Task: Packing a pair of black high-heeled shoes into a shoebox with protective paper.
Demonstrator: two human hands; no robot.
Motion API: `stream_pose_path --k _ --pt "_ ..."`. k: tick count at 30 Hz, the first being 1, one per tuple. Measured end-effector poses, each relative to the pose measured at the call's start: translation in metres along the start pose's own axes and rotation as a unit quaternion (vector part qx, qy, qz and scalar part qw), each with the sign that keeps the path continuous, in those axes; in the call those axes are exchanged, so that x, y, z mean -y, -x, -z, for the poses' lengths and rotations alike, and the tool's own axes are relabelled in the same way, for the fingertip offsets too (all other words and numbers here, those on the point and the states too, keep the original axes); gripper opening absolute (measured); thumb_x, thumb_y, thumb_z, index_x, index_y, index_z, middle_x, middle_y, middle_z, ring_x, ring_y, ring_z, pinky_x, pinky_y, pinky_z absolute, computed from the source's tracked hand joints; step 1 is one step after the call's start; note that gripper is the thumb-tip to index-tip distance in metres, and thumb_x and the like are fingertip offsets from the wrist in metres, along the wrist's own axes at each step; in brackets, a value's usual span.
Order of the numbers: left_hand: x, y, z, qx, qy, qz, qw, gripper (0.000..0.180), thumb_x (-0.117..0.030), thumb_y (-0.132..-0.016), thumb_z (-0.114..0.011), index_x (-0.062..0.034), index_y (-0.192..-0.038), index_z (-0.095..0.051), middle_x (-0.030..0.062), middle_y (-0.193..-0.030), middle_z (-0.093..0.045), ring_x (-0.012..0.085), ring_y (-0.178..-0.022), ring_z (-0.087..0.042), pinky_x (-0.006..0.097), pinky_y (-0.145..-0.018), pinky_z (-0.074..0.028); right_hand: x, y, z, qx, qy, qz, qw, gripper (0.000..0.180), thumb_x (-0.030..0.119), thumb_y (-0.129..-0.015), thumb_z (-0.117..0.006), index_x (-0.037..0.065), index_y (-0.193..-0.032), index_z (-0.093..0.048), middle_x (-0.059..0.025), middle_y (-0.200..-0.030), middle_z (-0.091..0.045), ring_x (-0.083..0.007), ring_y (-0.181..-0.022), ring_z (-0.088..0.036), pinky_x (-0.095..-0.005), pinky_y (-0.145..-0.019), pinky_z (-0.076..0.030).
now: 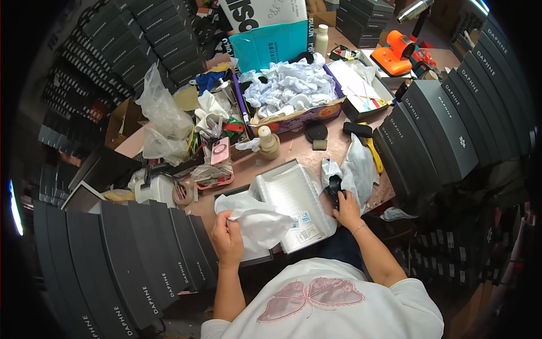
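My left hand (227, 242) pinches the edge of a sheet of white tissue paper (257, 221), which drapes over the left side of an open shoe box (275, 175). Pale wrapping and a few printed labels (305, 218) show inside that box. Just right of it, my right hand (348, 211) is closed around what looks like a black shoe (334, 185), its form partly covered by my fingers. Crumpled white paper (359, 165) lies against the shoe. Under the tissue, a second shallow box part (257, 257) peeks out.
Stacked dark shoe boxes flank me at the left (138, 248) and right (420, 127). Ahead sits a purple carton (293, 125) heaped with crumpled paper. A pump bottle (269, 144), a pink phone (220, 150), a tape roll (183, 194) and a yellow-handled tool (375, 155) occupy the table.
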State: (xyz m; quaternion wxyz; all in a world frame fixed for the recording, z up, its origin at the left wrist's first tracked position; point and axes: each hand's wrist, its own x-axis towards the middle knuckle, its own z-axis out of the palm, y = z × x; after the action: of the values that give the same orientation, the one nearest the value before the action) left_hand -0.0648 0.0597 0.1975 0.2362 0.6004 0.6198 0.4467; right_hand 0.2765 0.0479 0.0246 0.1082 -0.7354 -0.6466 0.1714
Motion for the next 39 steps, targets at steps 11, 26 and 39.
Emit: stream_pose_path --k 11,26,39 --pt "0.029 -0.01 -0.008 -0.029 -0.049 -0.037 0.998 0.013 -0.007 -0.08 -0.066 -0.0004 -0.092 -0.066 0.0145 -0.082 -0.058 0.0309 -0.073 -0.059 0.036 -0.065 -0.047 0.045 0.052 0.173 0.212 -0.549 -0.041 0.808 0.052 0.01 -0.078 -0.057 -0.003 -0.127 -0.046 -0.0094 -0.086 -0.06 -0.0151 -0.07 -0.057 -0.0255 -0.065 -0.045" --pt "0.033 0.038 0.041 0.076 -0.146 -0.123 0.979 0.018 0.003 -0.074 -0.062 -0.0024 -0.091 -0.062 0.0126 -0.084 -0.061 0.0309 -0.075 -0.062 0.038 -0.065 -0.05 0.154 0.076 0.084 0.393 -0.759 -0.217 0.471 0.042 0.025 -0.089 -0.048 -0.002 -0.121 -0.051 -0.0104 -0.105 -0.063 -0.0178 -0.076 -0.065 -0.0358 -0.072 -0.056" --pt "-0.004 0.05 -0.002 0.102 0.034 -0.035 0.994 0.023 -0.002 -0.077 -0.061 -0.0024 -0.1 -0.064 0.0151 -0.082 -0.061 0.0327 -0.07 -0.061 0.038 -0.062 -0.048 0.14 0.075 0.064 0.477 -0.806 -0.153 0.314 0.054 0.032 -0.087 -0.041 -0.007 -0.125 -0.041 -0.019 -0.117 -0.053 -0.0179 -0.061 -0.046 -0.0302 -0.053 -0.038"
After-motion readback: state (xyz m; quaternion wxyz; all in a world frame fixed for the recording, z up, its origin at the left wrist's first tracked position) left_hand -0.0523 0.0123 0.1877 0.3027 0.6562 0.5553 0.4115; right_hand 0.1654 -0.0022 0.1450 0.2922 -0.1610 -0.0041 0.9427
